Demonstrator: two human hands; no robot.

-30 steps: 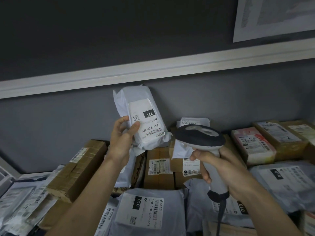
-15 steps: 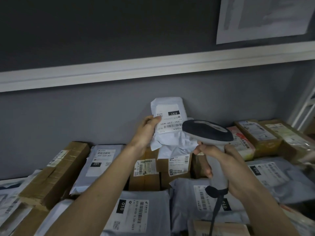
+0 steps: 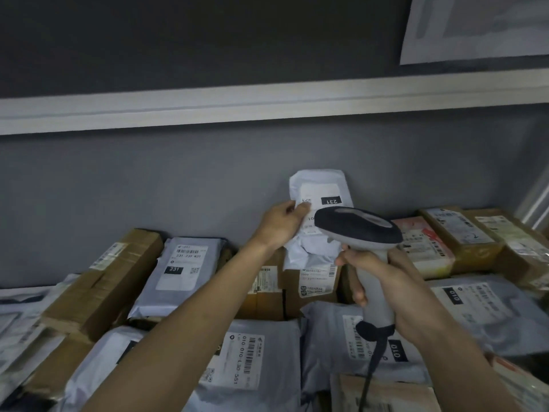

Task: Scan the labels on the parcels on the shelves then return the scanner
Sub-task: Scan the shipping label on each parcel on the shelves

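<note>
The white poly mailer (image 3: 319, 217) marked "231" is held upright against the grey back wall (image 3: 148, 179) by the left hand (image 3: 280, 226), thumb and fingers pinching its left edge beside the label (image 3: 322, 200); it is probably stood up this way so that the label faces the reader. The barcode scanner (image 3: 361, 233) is gripped by its pale handle in the right hand (image 3: 383, 281), fingers curled round the handle, its dark head just in front of the mailer and covering the lower part of the label. The cable (image 3: 371, 364) is seen hanging from the handle's base toward the bottom edge. The step in hand is judged to be the reading of this label; whether a beam is on cannot be told. The shelf (image 3: 17, 289) is packed with parcels: a cardboard box (image 3: 104, 283) lies at the left, a grey mailer (image 3: 178, 275) marked "231" beside it, and grey bags marked "010" lie in the front row (image 3: 252, 361). A white rail (image 3: 208, 108) is seen running across above, with a sheet of paper (image 3: 475, 28) pinned on the dark wall at upper right. Lighting is dim. The scanner's resting place is not in view.
</note>
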